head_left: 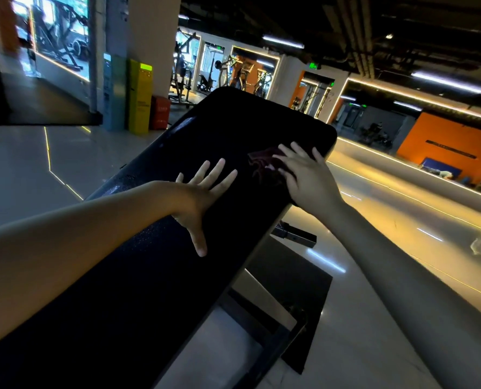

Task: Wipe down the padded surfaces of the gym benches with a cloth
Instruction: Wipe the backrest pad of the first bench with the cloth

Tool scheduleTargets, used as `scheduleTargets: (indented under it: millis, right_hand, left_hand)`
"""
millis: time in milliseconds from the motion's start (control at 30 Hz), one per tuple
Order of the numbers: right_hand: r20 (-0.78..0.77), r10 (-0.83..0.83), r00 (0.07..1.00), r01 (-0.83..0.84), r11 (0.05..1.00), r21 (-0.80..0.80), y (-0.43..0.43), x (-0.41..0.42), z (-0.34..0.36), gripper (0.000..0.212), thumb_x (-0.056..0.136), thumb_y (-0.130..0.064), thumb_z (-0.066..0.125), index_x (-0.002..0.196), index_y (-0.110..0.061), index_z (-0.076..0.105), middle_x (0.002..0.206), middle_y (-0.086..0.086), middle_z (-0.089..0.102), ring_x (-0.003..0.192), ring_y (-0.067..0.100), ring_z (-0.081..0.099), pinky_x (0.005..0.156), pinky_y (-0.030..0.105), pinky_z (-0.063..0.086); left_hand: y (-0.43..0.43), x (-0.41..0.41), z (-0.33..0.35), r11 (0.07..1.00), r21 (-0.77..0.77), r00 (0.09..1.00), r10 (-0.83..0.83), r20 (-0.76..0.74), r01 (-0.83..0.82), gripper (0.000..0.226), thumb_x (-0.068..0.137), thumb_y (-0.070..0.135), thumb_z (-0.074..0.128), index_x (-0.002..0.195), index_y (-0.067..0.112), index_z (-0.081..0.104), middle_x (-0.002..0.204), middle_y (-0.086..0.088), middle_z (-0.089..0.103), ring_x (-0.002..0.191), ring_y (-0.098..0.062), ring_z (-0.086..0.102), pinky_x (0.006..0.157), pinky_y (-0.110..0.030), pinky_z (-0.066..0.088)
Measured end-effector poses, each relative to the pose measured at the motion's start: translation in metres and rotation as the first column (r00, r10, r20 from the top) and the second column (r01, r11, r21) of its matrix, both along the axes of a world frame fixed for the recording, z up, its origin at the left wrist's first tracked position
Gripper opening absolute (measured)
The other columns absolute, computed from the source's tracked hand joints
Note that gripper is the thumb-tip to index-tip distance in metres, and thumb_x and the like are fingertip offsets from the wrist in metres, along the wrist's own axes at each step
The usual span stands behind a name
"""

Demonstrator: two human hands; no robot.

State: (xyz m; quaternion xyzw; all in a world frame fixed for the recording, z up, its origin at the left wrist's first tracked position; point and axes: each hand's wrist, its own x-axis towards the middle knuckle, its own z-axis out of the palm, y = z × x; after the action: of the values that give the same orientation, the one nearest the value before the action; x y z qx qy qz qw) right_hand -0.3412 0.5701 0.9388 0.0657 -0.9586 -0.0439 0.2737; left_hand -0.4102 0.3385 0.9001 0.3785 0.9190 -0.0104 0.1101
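A long black padded bench (155,262) runs from the lower left up to the middle of the head view. My left hand (202,197) lies flat on the pad with fingers spread straight. Further up, near the bench's far right edge, my right hand (303,178) presses a dark maroon cloth (261,161) against the pad with straight fingers. Most of the cloth is hidden under that hand; its crumpled left part shows.
The bench's metal frame (275,341) and a dark floor mat (298,290) lie below on the right. A pillar with yellow and blue panels (139,99) and a red box (160,112) stands behind. Weight machines (183,80) fill the background. Grey floor lies on both sides.
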Motion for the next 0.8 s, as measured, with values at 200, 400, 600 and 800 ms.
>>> scheduleTargets:
  millis: [200,400,600,800]
  right_hand:
    - [-0.063,0.066,0.996,-0.072,0.992,-0.102,-0.038,0.024,-0.048,0.046,0.092,-0.034,0.041,0.129,-0.013,0.06,0.146,0.004,0.047,0.142,0.02,0.032,0.118,0.038,0.003]
    - [0.027,0.26,0.965,-0.258,0.964,-0.065,-0.052,0.057,-0.084,0.042,0.093,-0.032,0.042,0.125,-0.015,0.063,0.141,0.001,0.052,0.139,0.014,0.035,0.119,0.043,0.017]
    - [0.025,0.192,0.981,-0.193,0.978,0.074,-0.02,0.026,-0.04,0.045,0.096,-0.033,0.036,0.131,-0.014,0.058,0.143,0.003,0.05,0.139,0.019,0.038,0.117,0.041,0.016]
    - [-0.069,0.04,0.997,-0.044,0.997,-0.07,-0.015,-0.003,-0.017,0.038,0.099,-0.031,0.05,0.133,-0.016,0.056,0.148,0.0,0.043,0.144,0.015,0.026,0.119,0.034,0.002]
  left_hand:
    - [0.0,0.0,0.001,1.0,0.018,1.0,-0.008,-0.002,0.008,0.164,0.043,0.053,0.092,0.134,0.038,-0.044,0.134,0.006,-0.06,0.13,-0.024,-0.048,0.113,-0.065,-0.007]
    - [0.0,0.001,-0.002,1.0,0.017,1.0,-0.005,-0.001,0.005,0.164,0.043,0.056,0.091,0.133,0.039,-0.045,0.134,0.007,-0.06,0.132,-0.025,-0.046,0.114,-0.066,-0.003]
    - [-0.002,0.0,-0.002,0.999,0.032,1.0,0.003,-0.015,-0.003,0.164,0.043,0.052,0.092,0.132,0.04,-0.045,0.133,0.007,-0.06,0.132,-0.024,-0.046,0.113,-0.066,-0.004]
    - [0.0,-0.002,-0.004,0.999,0.032,1.0,0.004,-0.015,-0.003,0.166,0.041,0.053,0.092,0.129,0.041,-0.048,0.131,0.008,-0.062,0.13,-0.024,-0.048,0.112,-0.067,-0.006]
